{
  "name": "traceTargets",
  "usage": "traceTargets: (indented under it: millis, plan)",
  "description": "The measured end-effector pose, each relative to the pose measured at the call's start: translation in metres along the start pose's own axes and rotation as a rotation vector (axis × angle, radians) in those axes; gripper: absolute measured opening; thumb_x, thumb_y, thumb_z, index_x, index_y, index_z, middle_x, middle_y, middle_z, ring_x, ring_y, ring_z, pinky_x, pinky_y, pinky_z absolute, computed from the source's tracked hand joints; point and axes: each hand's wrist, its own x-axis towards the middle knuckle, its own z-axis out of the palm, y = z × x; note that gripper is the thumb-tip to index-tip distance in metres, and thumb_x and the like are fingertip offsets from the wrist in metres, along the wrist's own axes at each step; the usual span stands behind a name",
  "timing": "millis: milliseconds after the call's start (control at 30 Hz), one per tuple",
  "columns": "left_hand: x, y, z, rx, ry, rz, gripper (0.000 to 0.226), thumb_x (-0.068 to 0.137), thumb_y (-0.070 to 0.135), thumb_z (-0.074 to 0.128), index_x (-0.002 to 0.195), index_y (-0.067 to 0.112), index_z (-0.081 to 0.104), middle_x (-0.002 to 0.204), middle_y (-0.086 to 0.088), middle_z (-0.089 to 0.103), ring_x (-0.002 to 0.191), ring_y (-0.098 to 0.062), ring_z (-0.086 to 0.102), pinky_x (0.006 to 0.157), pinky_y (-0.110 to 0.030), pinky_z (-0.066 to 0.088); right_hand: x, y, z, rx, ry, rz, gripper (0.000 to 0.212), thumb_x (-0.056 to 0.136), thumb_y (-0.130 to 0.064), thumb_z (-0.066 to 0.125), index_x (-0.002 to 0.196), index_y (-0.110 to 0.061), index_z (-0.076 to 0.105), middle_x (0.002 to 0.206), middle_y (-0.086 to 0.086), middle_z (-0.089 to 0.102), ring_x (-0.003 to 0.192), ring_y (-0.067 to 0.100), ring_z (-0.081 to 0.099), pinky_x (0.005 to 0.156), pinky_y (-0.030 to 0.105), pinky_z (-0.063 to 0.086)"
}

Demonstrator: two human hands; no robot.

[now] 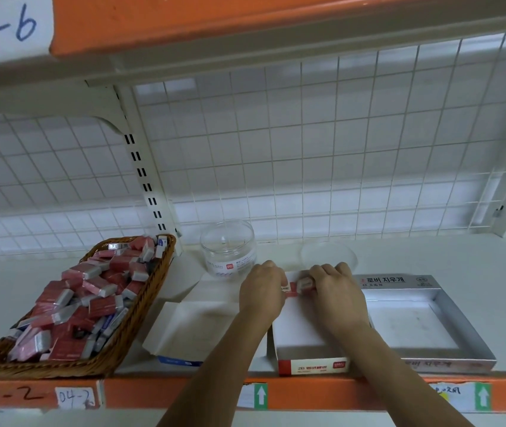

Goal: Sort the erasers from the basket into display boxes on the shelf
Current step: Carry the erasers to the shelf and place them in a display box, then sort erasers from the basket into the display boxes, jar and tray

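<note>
A basket is sitting at the left of the shelf, heaped with red and grey erasers. Just beside it an open blue box is lying flat, and a clear jar is standing behind that. The left hand is curling its fingers onto the red end of an eraser over the far end of the red box. The right hand is pinching the grey end with curled fingers (whether this is one eraser or two pressed together is hard to tell). A clear lid is lying behind the hands, and a silver box is sitting open at the right, touching the red box.
</note>
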Motion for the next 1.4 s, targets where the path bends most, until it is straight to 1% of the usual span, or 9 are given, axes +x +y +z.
traceTargets:
  millis: [267,500,767,933,1033,1133,1200,1300,1400]
  plan:
    - [0.001,0.0,-0.001,0.038,-0.01,0.017,0.018,0.087,0.016,0.067,0.104,0.022,0.07,0.115,0.001,0.057,0.107,-0.019,0.052,0.084,-0.031,0.048,0.007,-0.01,-0.003,-0.107,-0.125,-0.022,0.036,0.094,-0.013,0.036,0.125,-0.023,0.053,0.12,0.003,0.045,0.114,0.024,0.037,0.082,0.029,0.04]
    - [0.002,-0.003,0.002,0.007,0.002,0.028,0.016,0.088,0.018,0.067,0.102,0.021,0.072,0.114,0.002,0.058,0.107,-0.017,0.053,0.085,-0.029,0.047,0.011,-0.009,0.001,-0.074,-0.159,0.008,0.035,0.092,-0.006,0.034,0.117,-0.017,0.057,0.112,0.005,0.062,0.109,0.023,0.047,0.071,0.027,0.033]
    - [-0.002,-0.006,0.001,-0.007,-0.013,0.043,0.018,0.088,0.016,0.066,0.104,0.021,0.073,0.114,0.002,0.058,0.106,-0.019,0.054,0.083,-0.029,0.047,0.001,-0.006,0.004,0.007,-0.125,-0.017,0.038,0.093,-0.01,0.034,0.119,-0.024,0.056,0.119,-0.002,0.057,0.104,0.024,0.049,0.086,0.029,0.038]
    - [-0.003,-0.006,0.002,-0.003,-0.005,0.067,0.02,0.088,0.013,0.065,0.105,0.021,0.073,0.111,0.001,0.059,0.103,-0.019,0.055,0.081,-0.027,0.047,-0.002,-0.008,0.004,-0.017,-0.109,-0.001,0.038,0.092,-0.012,0.035,0.119,-0.029,0.056,0.119,-0.006,0.056,0.106,0.021,0.046,0.083,0.029,0.041]
    - [-0.004,-0.007,0.001,-0.032,-0.008,0.068,0.016,0.089,0.012,0.061,0.099,0.016,0.073,0.105,-0.002,0.061,0.1,-0.02,0.057,0.079,-0.027,0.046,-0.005,-0.011,0.0,-0.021,-0.03,0.03,0.031,0.086,-0.018,0.048,0.11,-0.033,0.063,0.103,-0.008,0.06,0.101,0.021,0.045,0.074,0.03,0.048]
    - [-0.005,-0.008,-0.003,-0.116,-0.012,0.096,0.02,0.094,0.018,0.051,0.088,0.011,0.068,0.091,-0.004,0.063,0.089,-0.022,0.06,0.074,-0.028,0.046,-0.003,-0.015,-0.01,-0.05,0.078,0.027,0.024,0.055,-0.013,0.08,0.074,-0.025,0.072,0.068,-0.006,0.059,0.074,0.024,0.052,0.051,0.032,0.043]
    - [-0.009,-0.01,-0.009,-0.16,0.021,0.127,0.023,0.097,0.022,0.046,0.094,0.014,0.067,0.093,-0.001,0.065,0.091,-0.018,0.059,0.079,-0.027,0.046,0.001,-0.022,-0.013,-0.057,0.135,-0.017,0.028,0.044,-0.004,0.083,0.062,-0.019,0.069,0.063,-0.002,0.061,0.063,0.027,0.055,0.047,0.03,0.041]
    - [-0.014,-0.016,-0.028,-0.177,0.103,0.141,0.024,0.096,0.017,0.046,0.108,0.016,0.067,0.105,0.002,0.065,0.102,-0.014,0.056,0.082,-0.021,0.041,0.006,-0.053,-0.021,0.065,0.116,-0.022,0.022,0.067,-0.001,0.068,0.085,-0.014,0.072,0.086,0.005,0.066,0.083,0.029,0.059,0.064,0.035,0.048]
    - [-0.02,-0.034,-0.052,-0.111,0.147,0.087,0.026,0.093,0.015,0.049,0.116,0.018,0.063,0.117,0.001,0.061,0.11,-0.015,0.053,0.089,-0.025,0.043,0.011,-0.09,-0.017,0.138,0.087,-0.077,0.029,0.082,-0.009,0.053,0.109,-0.016,0.063,0.107,0.002,0.061,0.105,0.022,0.053,0.079,0.029,0.043]
